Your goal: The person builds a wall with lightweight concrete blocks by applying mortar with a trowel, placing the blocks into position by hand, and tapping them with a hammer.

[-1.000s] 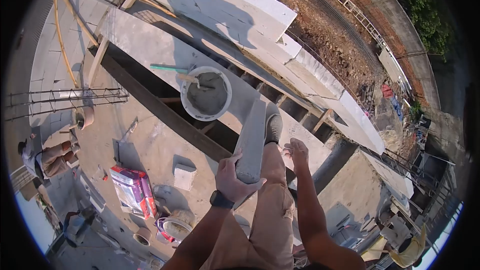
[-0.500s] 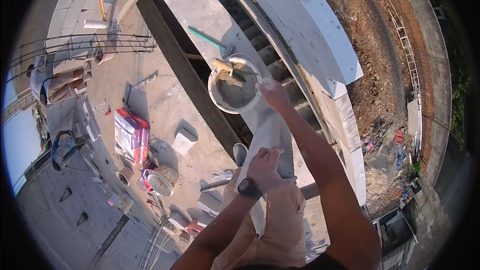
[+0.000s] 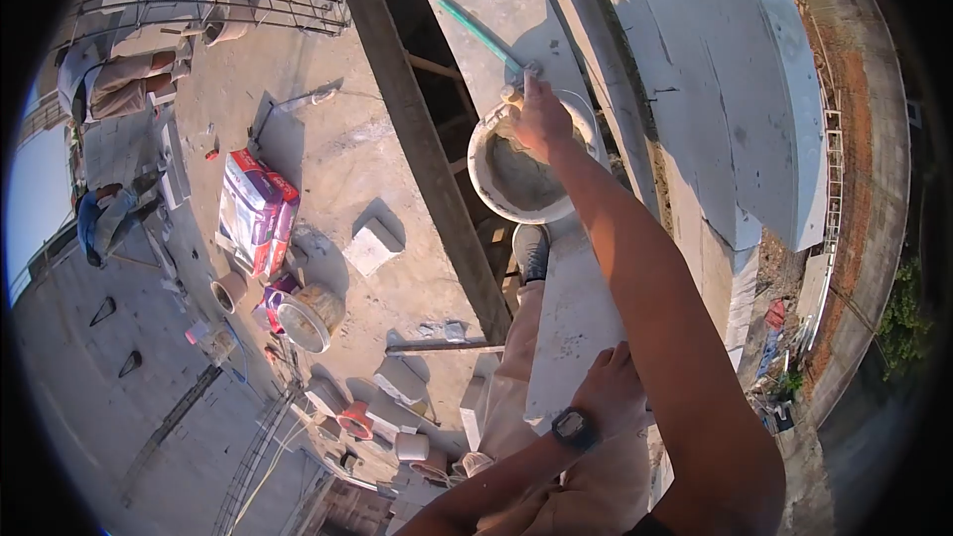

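Observation:
A white-rimmed bucket (image 3: 479, 189) of wet grey mortar (image 3: 526, 177) stands on the concrete ledge. My right hand (image 3: 541, 121) reaches over its far rim, closed round the wooden handle of a trowel (image 3: 511, 95); the blade is hidden. Close to me is a pale grey block (image 3: 571, 313), by my leg. My left hand (image 3: 609, 392), with a watch on its wrist, is closed at the block's near right side, its fingers partly behind my right forearm. Beyond the bucket lies a green-handled tool (image 3: 478, 32), its far end close to my right hand.
A long gap (image 3: 422, 69) runs beside the ledge. My shoe (image 3: 531, 253) is just below the bucket. Cement bags (image 3: 260, 213), a loose block (image 3: 373, 246) and another bucket (image 3: 306, 323) stand on the floor to the left. Two people (image 3: 119, 84) are farther left.
My right hand has moved from the bucket's right rim to the trowel handle. The view has shifted, and the block shows a broader face beside my left hand.

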Available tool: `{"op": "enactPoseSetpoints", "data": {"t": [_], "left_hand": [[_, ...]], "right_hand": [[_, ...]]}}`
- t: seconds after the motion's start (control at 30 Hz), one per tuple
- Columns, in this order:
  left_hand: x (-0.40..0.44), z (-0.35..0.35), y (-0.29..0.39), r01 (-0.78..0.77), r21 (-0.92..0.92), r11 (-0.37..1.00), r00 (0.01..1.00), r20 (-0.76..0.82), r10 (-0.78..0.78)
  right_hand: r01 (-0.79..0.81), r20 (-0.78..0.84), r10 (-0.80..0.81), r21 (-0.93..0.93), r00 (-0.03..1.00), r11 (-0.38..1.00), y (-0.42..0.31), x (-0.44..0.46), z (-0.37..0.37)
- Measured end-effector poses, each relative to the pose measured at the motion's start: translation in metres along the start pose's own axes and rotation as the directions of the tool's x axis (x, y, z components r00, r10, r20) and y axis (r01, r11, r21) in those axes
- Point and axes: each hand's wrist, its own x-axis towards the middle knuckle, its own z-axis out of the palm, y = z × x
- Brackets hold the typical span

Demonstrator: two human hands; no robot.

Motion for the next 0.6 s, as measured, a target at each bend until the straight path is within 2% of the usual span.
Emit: {"op": "enactPoseSetpoints", "data": {"t": [0.03, 0.07, 0.1, 0.17, 0.2, 0.27, 0.3, 0.37, 0.43, 0.47, 0.53, 0.6], "left_hand": [[0.000, -0.002, -0.002, -0.027, -0.005, 1.000, 0.999, 0.034, 0.027], [0.000, 0.001, -0.005, -0.095, 0.045, 0.994, 0.994, 0.059, 0.093], [-0.001, 0.004, -0.009, -0.165, 0.092, 0.982, 0.984, 0.083, 0.158], [-0.003, 0.021, -0.009, -0.173, 0.071, 0.982, 0.984, 0.065, 0.169], [-0.003, 0.020, -0.008, -0.196, 0.075, 0.978, 0.980, 0.059, 0.192], [0.000, 0.015, -0.003, -0.167, 0.046, 0.985, 0.986, 0.035, 0.165], [0.001, 0.010, -0.001, -0.151, 0.044, 0.987, 0.988, 0.023, 0.150], [0.002, 0.012, -0.002, -0.131, 0.025, 0.991, 0.990, -0.041, 0.132], [0.003, 0.013, -0.003, -0.113, 0.012, 0.994, 0.988, -0.105, 0.113], [0.001, 0.012, -0.004, -0.131, -0.003, 0.991, 0.988, -0.084, 0.130], [0.000, 0.013, -0.005, -0.151, -0.021, 0.988, 0.987, -0.065, 0.150], [0.000, 0.016, -0.003, -0.124, -0.089, 0.988, 0.983, 0.123, 0.135]], "right_hand": [[0.191, -0.132, -0.198, -0.063, 0.971, 0.979, 0.001, 0.006, 0.004], [0.363, -0.236, -0.388, -0.146, 0.891, 0.920, 0.004, 0.008, 0.009], [0.363, -0.215, -0.391, -0.158, 0.895, 0.918, 0.007, 0.012, 0.014], [0.514, -0.094, -0.540, -0.211, 0.836, 0.832, 0.007, 0.022, 0.019], [0.520, -0.065, -0.544, -0.219, 0.836, 0.825, 0.004, 0.019, 0.019], [0.512, 0.268, -0.437, -0.406, 0.858, 0.757, -0.003, 0.011, 0.013], [0.519, 0.285, -0.435, -0.418, 0.854, 0.745, -0.007, 0.001, 0.008], [0.354, 0.390, -0.142, -0.553, 0.910, 0.754, -0.012, -0.029, 0.000], [0.226, 0.282, -0.059, -0.607, 0.958, 0.762, 0.015, -0.043, 0.011], [0.232, 0.287, -0.059, -0.618, 0.956, 0.752, 0.027, -0.047, 0.012], [0.024, 0.319, 0.207, -0.592, 0.925, 0.806, 0.050, -0.052, 0.018], [0.018, 0.343, 0.232, -0.593, 0.910, 0.805, 0.080, -0.054, 0.039]]}}
